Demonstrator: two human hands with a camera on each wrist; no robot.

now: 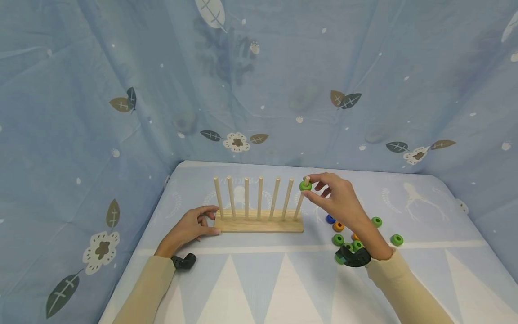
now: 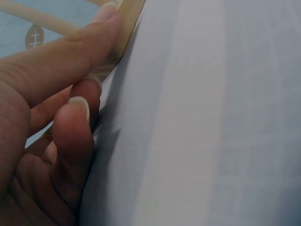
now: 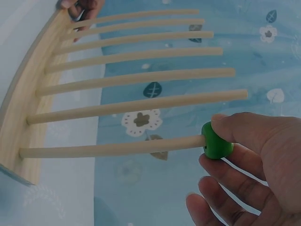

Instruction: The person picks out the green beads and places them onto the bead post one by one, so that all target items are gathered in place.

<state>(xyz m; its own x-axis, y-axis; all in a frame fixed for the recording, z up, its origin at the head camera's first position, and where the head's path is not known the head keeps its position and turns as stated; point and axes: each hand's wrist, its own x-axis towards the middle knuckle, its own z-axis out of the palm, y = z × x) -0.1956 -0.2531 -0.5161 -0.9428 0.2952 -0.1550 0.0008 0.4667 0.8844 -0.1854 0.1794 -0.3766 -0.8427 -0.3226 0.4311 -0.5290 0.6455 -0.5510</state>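
A wooden peg rack [image 1: 259, 226], a flat base with a row of several upright pegs, stands on the table. My left hand [image 1: 198, 223] grips the left end of its base between thumb and fingers; the left wrist view shows the thumb on the base's corner [image 2: 128, 35]. At the rack's other end, my right hand [image 1: 337, 195] pinches a green bead [image 3: 217, 141] between thumb and forefinger. The bead is around the top of the rightmost peg [image 3: 113, 149], whose tip pokes out above it in the head view. The other pegs are bare.
Loose beads lie on the table to the right, under and around my right forearm: a blue bead [image 1: 330, 219], an orange bead [image 1: 338, 227] and several green ones, one green bead [image 1: 397, 240] farthest right. Patterned blue cloth [image 1: 259, 90] hangs behind and at both sides.
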